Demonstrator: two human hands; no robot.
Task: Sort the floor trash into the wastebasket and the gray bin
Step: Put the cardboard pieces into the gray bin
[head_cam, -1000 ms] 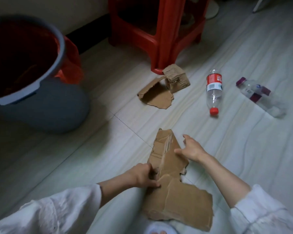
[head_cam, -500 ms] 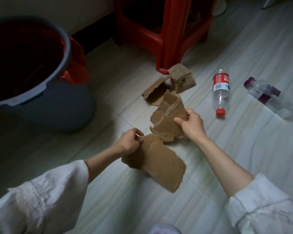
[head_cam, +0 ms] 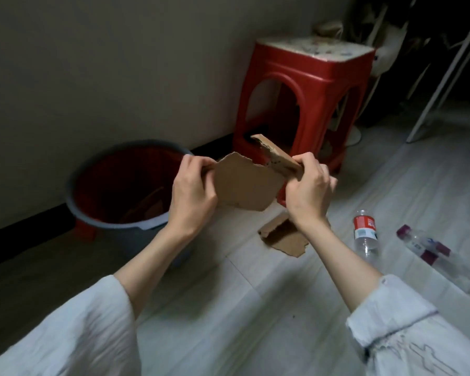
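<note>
Cardboard (head_cam: 244,183), torn and bent, is held up off the floor, the left hand (head_cam: 192,191) clenched on its left edge and the right hand (head_cam: 308,189) gripping its folded right end. Below on the pale floor (head_cam: 255,308) lie another cardboard scrap (head_cam: 285,238) and two plastic bottles (head_cam: 365,236). Farther back stand the gray bin (head_cam: 136,229) with its red liner, and a red stool (head_cam: 307,104) against the wall.

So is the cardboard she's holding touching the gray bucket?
Apart. The head view shows the held cardboard up in the air, gripped by the left hand and right hand, beside and above the bin, not resting on its rim.
</note>
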